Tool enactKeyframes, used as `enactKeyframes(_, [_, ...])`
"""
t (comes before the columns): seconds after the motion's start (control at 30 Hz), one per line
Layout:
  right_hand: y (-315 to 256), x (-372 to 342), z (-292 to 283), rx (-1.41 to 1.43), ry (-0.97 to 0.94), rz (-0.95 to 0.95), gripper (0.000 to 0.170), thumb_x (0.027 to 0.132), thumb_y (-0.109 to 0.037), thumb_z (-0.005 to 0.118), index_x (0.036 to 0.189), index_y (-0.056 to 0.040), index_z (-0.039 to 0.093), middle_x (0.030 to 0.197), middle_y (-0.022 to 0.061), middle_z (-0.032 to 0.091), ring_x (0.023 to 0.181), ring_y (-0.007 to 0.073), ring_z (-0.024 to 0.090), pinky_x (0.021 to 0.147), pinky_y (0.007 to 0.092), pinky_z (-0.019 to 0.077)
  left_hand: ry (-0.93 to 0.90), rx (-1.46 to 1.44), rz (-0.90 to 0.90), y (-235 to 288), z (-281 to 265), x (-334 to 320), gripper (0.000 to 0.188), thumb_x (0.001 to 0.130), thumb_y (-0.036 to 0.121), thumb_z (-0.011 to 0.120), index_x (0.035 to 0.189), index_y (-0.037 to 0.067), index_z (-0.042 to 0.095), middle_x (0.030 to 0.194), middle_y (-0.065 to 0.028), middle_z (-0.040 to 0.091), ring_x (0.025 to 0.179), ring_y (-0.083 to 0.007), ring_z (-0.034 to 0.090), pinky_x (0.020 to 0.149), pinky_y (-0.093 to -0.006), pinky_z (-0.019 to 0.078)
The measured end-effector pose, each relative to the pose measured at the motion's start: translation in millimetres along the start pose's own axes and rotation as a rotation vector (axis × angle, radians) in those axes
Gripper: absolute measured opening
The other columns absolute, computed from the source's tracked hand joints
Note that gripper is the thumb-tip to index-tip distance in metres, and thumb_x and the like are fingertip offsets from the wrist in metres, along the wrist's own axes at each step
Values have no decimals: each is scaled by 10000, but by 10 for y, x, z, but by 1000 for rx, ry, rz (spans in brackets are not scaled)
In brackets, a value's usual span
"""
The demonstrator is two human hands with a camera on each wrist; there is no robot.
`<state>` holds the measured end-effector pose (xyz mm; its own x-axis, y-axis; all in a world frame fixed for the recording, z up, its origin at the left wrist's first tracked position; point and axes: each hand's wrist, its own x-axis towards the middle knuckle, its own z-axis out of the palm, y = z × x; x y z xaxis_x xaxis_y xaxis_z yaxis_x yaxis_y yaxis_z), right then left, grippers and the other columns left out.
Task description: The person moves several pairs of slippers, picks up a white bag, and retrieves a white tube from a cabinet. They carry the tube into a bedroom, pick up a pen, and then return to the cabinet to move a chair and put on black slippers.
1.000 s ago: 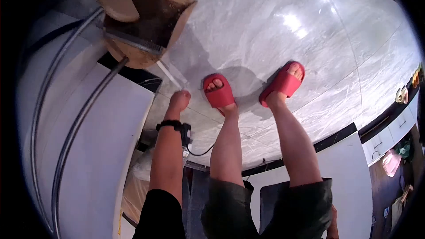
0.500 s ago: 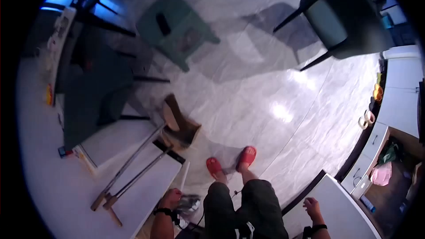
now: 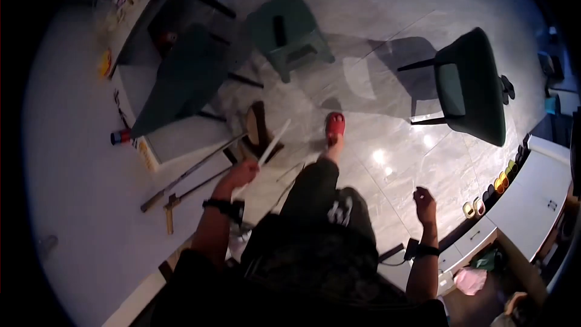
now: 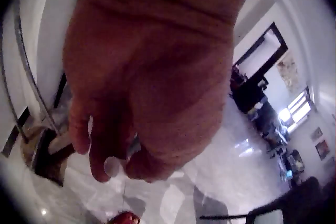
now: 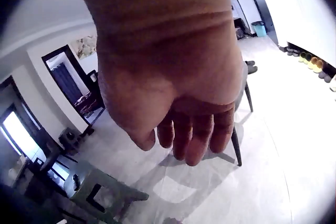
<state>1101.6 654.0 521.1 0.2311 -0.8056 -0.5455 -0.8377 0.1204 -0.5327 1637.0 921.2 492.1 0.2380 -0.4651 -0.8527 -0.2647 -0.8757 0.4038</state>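
Observation:
My left hand point(image 3: 244, 172) grips a thin white rod point(image 3: 274, 143), whose far part points forward over the floor. In the left wrist view, the rod's round, pale end point(image 4: 112, 166) shows between the curled fingers and thumb. Just beyond this hand stand a broom with a brown head point(image 3: 260, 122) and a dustpan point(image 3: 273, 148), partly overlapped by the rod. Their long handles lean back along the white furniture at the left. On the other side, my right hand point(image 3: 425, 204) hangs in the air, its fingers point(image 5: 197, 140) loosely curled around nothing.
A green stool point(image 3: 281, 24) stands ahead with a dark chair point(image 3: 193, 79) to its left and another chair point(image 3: 475, 91) to the right. Several shoes point(image 3: 501, 183) line the white cabinet point(image 3: 526, 206). One red slipper point(image 3: 334, 124) is on the forward foot.
The view has lifted from the feet to the wider room. One leg has stepped forward. The left hand has raised the white rod off to the front; the right hand has come into view.

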Motion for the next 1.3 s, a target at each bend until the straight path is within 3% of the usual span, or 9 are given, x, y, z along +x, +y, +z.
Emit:
enactKeyframes(0.03, [-54,89,-123,6,12,4,318,857,-238,580,1093,-24,589,972,171,642,861,255,629,740,321,484,-33,-94,113,203,-206,59,90,794,67,592,882,50,584,800,-19,587,759,-125,528,681,-301,438])
enactKeyframes(0.1, [-480,477,-471,-49,24,-30,335,866,-245,574,1103,-8,579,992,177,637,860,254,627,743,320,486,185,-260,31,775,-726,255,108,797,105,597,895,61,586,776,-8,557,747,-113,500,676,-285,425])
enactKeyframes(0.13, [-693,539,-625,-101,14,-43,342,870,-243,570,1109,2,573,1001,177,636,857,252,626,745,320,487,140,-320,181,1092,-988,251,90,806,105,581,883,59,580,772,-7,545,735,-106,489,664,-276,421])
enactKeyframes(0.17, [-798,649,-738,2,-6,-60,335,878,-223,563,1117,11,567,1004,167,637,855,236,622,750,324,488,278,-133,192,1374,-1160,264,64,821,99,554,863,56,575,772,1,534,735,-100,487,659,-273,418])
enactKeyframes(0.33, [-1551,1282,-1218,89,45,-52,305,873,-163,566,1128,3,567,992,140,641,868,190,612,763,294,479,296,-373,330,2638,-1928,642,68,834,87,526,883,82,572,797,13,542,768,-92,515,684,-246,399])
enactKeyframes(0.5, [-2058,2023,-1625,177,43,-176,273,852,-131,592,1090,0,585,948,90,647,804,138,589,707,263,479,319,-622,423,4183,-2017,944,75,851,62,520,912,65,563,849,0,578,780,-101,572,662,-228,425])
enactKeyframes(0.73, [-2643,2997,-2284,306,20,-195,277,831,-151,611,1069,-11,597,989,155,637,855,203,637,700,308,513,294,-739,498,6023,-2514,1569,112,855,54,501,958,65,541,997,-47,603,821,-146,589,701,-259,452])
enactKeyframes(1.0, [-2949,3708,-2453,447,-34,46,293,849,-180,606,1073,8,587,970,120,636,842,186,630,705,294,505,140,-1015,535,7246,-3412,2635,136,845,50,511,969,105,519,1029,-74,615,789,-152,580,652,-275,454])
enactKeyframes(1.3, [-3958,5398,-3014,420,175,194,336,830,-228,599,1079,-2,592,962,141,653,863,220,633,750,310,488,35,-1234,547,8591,-4657,4248,272,809,28,522,1072,97,506,970,-80,582,778,-197,563,636,-298,454])
